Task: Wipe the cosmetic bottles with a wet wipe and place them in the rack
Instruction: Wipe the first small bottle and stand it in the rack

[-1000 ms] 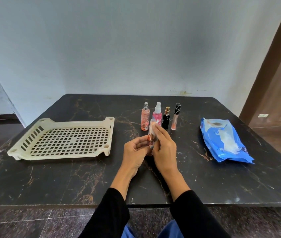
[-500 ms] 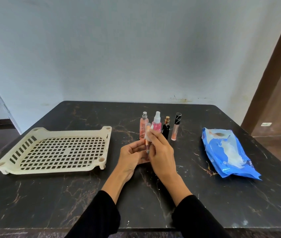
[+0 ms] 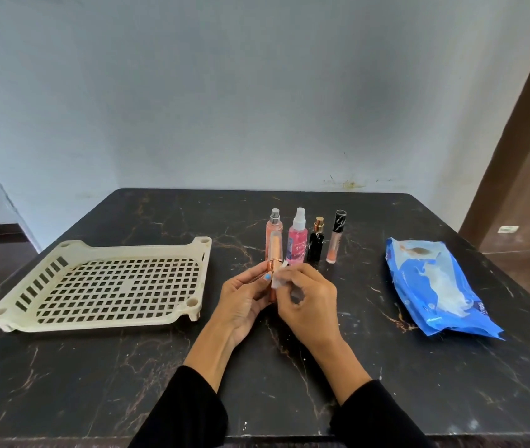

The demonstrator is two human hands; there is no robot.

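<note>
My left hand [image 3: 244, 299] grips a slim peach bottle with a clear cap [image 3: 275, 250], held upright above the table's middle. My right hand [image 3: 309, 302] pinches a small white wet wipe [image 3: 279, 275] against the bottle's lower body. Behind them stand a peach spray bottle [image 3: 272, 226], a pink spray bottle [image 3: 297, 239], a small black bottle with a gold cap [image 3: 316, 242] and a lip gloss tube with a black cap [image 3: 336, 237]. The cream plastic rack [image 3: 95, 286] lies to the left with nothing in it.
A blue pack of wet wipes [image 3: 435, 286] lies on the right of the black marble table [image 3: 95, 376]. A pale wall stands behind the table and a brown door frame [image 3: 516, 140] is at the far right.
The view has tilted up a little. My right hand has slid the wipe down from the bottle's cap to its lower body; the cap now shows above my fingers.
</note>
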